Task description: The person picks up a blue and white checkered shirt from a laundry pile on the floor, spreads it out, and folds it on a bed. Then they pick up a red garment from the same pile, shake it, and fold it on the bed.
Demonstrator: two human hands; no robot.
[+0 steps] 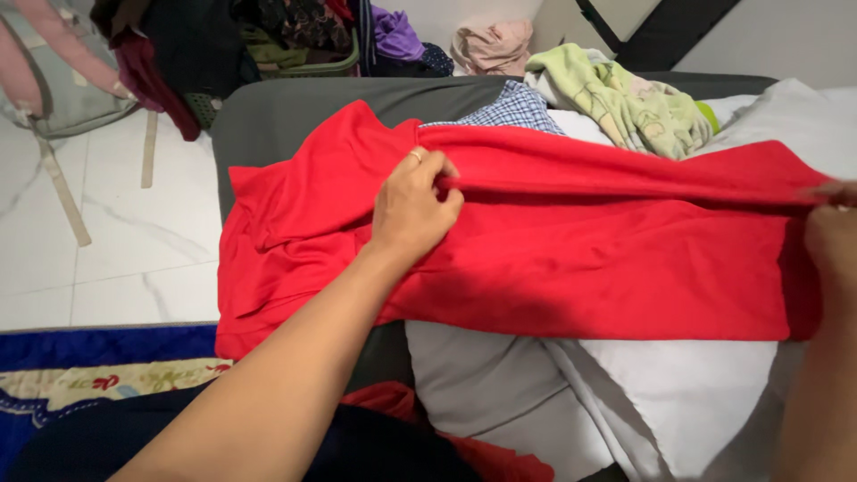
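A large red garment [571,259] lies spread across a grey bed [286,116]. My left hand [412,210], a ring on one finger, pinches a fold of the red cloth near its upper middle. At the frame's right edge my right hand [832,236] grips the other end of the same fold, and the cloth is pulled taut between the two hands. The left part of the garment lies loose and wrinkled on the bed.
A blue checked shirt [518,107] and a pale green printed cloth [625,103] lie behind the red garment. White and grey fabric [678,393] sits beneath it. A green laundry basket [312,64] piled with clothes stands behind the bed. A blue patterned rug [89,357] covers the white tile floor at the left.
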